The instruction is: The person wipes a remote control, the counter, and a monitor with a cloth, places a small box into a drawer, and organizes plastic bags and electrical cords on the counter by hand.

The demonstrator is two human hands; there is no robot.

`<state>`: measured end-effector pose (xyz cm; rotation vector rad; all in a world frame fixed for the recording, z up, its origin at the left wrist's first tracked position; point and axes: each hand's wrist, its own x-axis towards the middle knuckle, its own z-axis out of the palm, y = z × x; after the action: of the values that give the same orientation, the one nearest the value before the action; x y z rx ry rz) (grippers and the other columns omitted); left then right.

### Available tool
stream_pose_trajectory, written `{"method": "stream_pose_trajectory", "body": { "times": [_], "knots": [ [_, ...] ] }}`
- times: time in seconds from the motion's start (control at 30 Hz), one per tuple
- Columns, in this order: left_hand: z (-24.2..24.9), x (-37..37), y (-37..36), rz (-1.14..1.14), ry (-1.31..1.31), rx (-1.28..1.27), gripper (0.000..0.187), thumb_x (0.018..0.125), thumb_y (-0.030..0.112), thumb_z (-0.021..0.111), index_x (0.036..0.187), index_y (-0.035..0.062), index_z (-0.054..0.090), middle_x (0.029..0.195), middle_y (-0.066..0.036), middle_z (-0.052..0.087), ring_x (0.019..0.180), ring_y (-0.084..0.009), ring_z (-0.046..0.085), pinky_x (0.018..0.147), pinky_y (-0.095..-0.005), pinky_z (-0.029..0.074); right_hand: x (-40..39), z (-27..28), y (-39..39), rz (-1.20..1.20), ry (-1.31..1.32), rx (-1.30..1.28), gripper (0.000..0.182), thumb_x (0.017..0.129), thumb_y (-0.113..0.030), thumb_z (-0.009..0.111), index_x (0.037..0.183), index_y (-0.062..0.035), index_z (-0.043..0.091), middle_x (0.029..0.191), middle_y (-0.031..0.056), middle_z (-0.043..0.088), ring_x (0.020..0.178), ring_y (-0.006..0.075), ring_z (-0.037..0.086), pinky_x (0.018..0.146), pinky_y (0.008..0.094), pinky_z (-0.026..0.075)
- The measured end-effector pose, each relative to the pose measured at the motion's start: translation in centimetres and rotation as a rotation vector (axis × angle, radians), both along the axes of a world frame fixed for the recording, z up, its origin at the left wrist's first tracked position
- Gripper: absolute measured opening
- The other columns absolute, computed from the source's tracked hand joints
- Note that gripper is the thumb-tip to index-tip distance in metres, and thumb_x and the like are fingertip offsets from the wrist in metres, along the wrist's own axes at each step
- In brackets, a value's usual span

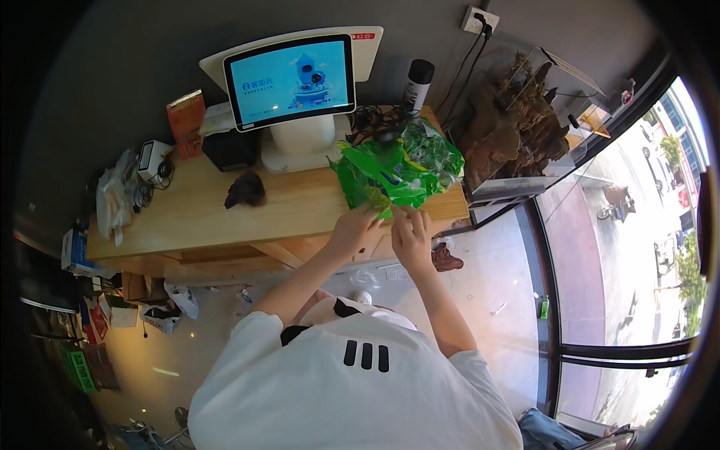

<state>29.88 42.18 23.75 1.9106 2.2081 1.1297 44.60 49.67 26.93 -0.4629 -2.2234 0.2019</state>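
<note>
green plastic bag [399, 169] lies on the wooden counter [298, 206], right end, its near edge pinched by curled fingers of left hand [355, 229] and right hand [412, 236]; hard pulling could tear it.

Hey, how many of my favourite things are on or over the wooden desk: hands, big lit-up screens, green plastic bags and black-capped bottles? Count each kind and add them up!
Hands: 2, the left hand and the right hand
Big lit-up screen: 1
Green plastic bag: 1
Black-capped bottle: 1
Total: 5
</note>
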Motion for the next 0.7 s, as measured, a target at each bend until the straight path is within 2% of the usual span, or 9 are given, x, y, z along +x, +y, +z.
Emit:
{"method": "stream_pose_trajectory", "body": {
  "times": [0.03, 0.1, 0.13, 0.2, 0.27, 0.33, 0.4, 0.53, 0.7],
  "knots": [
    [-0.1, 0.0, 0.2, 0.003, 0.000, -0.004, 0.025, 0.078, 0.010, 0.070, 0.102, 0.0065, 0.063, 0.108, -0.010, 0.062, 0.085, -0.0288, 0.063, 0.069, -0.0370, 0.053, 0.5, -0.5, 0.6, 0.003, 0.000, -0.004, 0.043, 0.077, 0.004, 0.061, 0.120, -0.0044, 0.058, 0.110, 0.0142, 0.056, 0.094, 0.0321, 0.054, 0.081, 0.0417, 0.046],
    [0.1, -0.3, 0.4, 0.032, 0.113, -0.043, 0.011, 0.080, 0.012, 0.067, 0.090, 0.0053, 0.066, 0.096, -0.006, 0.066, 0.075, -0.0265, 0.065, 0.063, -0.0355, 0.053, 1.0, -1.2, 2.0, -0.286, -0.102, 0.094, 0.058, 0.074, 0.000, 0.066, 0.130, -0.0072, 0.051, 0.123, 0.0158, 0.048, 0.106, 0.0337, 0.048, 0.089, 0.0469, 0.039],
    [0.2, -0.5, 0.2, 0.036, 0.113, -0.042, 0.011, 0.080, 0.012, 0.067, 0.090, 0.0053, 0.066, 0.096, -0.006, 0.066, 0.075, -0.0265, 0.065, 0.063, -0.0355, 0.053, 1.1, -1.4, 2.8, -0.295, -0.155, 0.023, 0.069, 0.075, -0.009, 0.068, 0.139, -0.0084, 0.043, 0.136, 0.0169, 0.038, 0.118, 0.0351, 0.042, 0.098, 0.0501, 0.032],
    [0.9, -1.4, -0.8, 0.047, 0.178, 0.190, 0.007, 0.081, 0.010, 0.066, 0.087, 0.0077, 0.064, 0.088, -0.003, 0.064, 0.070, -0.0244, 0.064, 0.058, -0.0343, 0.052, 0.8, -1.4, 3.5, -0.265, -0.151, -0.027, 0.073, 0.075, -0.012, 0.069, 0.141, -0.0091, 0.039, 0.140, 0.0173, 0.034, 0.124, 0.0360, 0.037, 0.102, 0.0499, 0.030],
    [1.9, -2.1, -2.4, 0.097, 0.182, 0.176, 0.006, 0.081, 0.010, 0.065, 0.087, 0.0076, 0.064, 0.089, -0.003, 0.064, 0.069, -0.0245, 0.064, 0.057, -0.0343, 0.052, 0.1, -2.0, 4.0, -0.198, -0.178, -0.130, 0.082, 0.074, -0.019, 0.074, 0.145, -0.0110, 0.033, 0.149, 0.0187, 0.024, 0.137, 0.0387, 0.023, 0.110, 0.0520, 0.021],
    [2.5, -3.1, -4.3, 0.158, 0.158, 0.110, 0.005, 0.082, 0.009, 0.064, 0.087, 0.0064, 0.065, 0.094, -0.004, 0.065, 0.069, -0.0250, 0.064, 0.059, -0.0341, 0.052, -1.1, -2.7, 3.7, -0.193, -0.200, -0.107, 0.083, 0.073, -0.019, 0.075, 0.145, -0.0121, 0.033, 0.149, 0.0189, 0.023, 0.138, 0.0388, 0.022, 0.111, 0.0536, 0.019],
    [2.5, -4.6, -6.1, 0.180, 0.139, 0.138, 0.006, 0.082, 0.009, 0.064, 0.088, 0.0056, 0.065, 0.094, -0.004, 0.065, 0.070, -0.0256, 0.064, 0.060, -0.0345, 0.052, -2.4, -3.3, 3.2, -0.167, -0.203, -0.106, 0.082, 0.072, -0.017, 0.075, 0.144, -0.0173, 0.036, 0.150, 0.0192, 0.022, 0.139, 0.0387, 0.020, 0.112, 0.0577, 0.014],
    [3.0, -7.7, -9.8, 0.256, 0.005, 0.154, 0.008, 0.083, 0.004, 0.063, 0.090, 0.0015, 0.064, 0.097, -0.008, 0.066, 0.077, -0.0294, 0.064, 0.064, -0.0364, 0.052, -4.7, -4.2, 0.8, -0.074, -0.248, -0.090, 0.081, 0.072, -0.018, 0.075, 0.144, -0.0225, 0.038, 0.152, 0.0187, 0.019, 0.141, 0.0384, 0.016, 0.112, 0.0595, 0.008],
    [3.4, -10.8, -13.8, 0.394, -0.080, 0.186, 0.009, 0.082, -0.002, 0.061, 0.091, -0.0026, 0.063, 0.103, -0.012, 0.065, 0.083, -0.0330, 0.064, 0.070, -0.0373, 0.052, -8.2, -3.9, -4.0, -0.060, -0.313, -0.081, 0.079, 0.074, -0.022, 0.073, 0.144, -0.0194, 0.037, 0.152, 0.0198, 0.020, 0.141, 0.0387, 0.017, 0.112, 0.0589, 0.012]
  ]
}}
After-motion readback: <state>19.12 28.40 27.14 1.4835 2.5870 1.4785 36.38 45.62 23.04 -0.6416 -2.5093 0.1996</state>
